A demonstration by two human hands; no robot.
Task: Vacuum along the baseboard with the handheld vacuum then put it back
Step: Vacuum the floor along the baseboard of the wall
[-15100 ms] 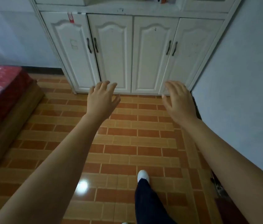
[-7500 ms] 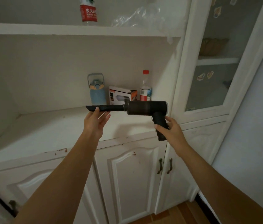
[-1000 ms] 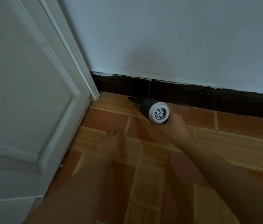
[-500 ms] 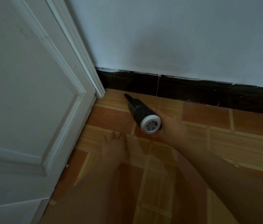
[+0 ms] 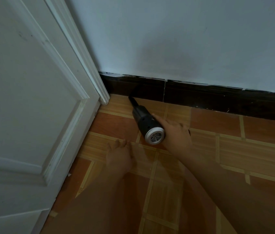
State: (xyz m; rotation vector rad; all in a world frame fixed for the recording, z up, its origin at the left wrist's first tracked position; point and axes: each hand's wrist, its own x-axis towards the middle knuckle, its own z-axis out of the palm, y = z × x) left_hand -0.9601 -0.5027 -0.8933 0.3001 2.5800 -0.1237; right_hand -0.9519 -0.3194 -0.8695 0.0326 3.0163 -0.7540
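We're down low w/ the right hand [image 5: 178, 135] wrapped around the handheld vacuum [image 5: 146, 124], fingers closed on its grip so the grip itself is hidden behind the hand. The vacuum's dark body runs diagonally up-left from the hand, its grey vented rear cap facing us, and its thin black nozzle [image 5: 132, 100] reaches to the foot of the baseboard [image 5: 201, 97], tip at or right against the seam where floor meets board; can't tell for sure if it touches. That spot is just right of the white door frame [image 5: 98, 85], near the corner where frame and baseboard meet. Our left hand [image 5: 119, 157] holds nothing: fingers spread fairly wide, palm down over the floor [image 5: 234, 149], just below-left of the vacuum's rear cap and apart from it; can't tell whether it rests on the tiles. The floor is orange-brown tile w/ lighter strips. The baseboard is dark, w/ ragged paint along its top edge under the pale wall [image 5: 184, 39]. A white panelled door [image 5: 23, 98] fills the left side.
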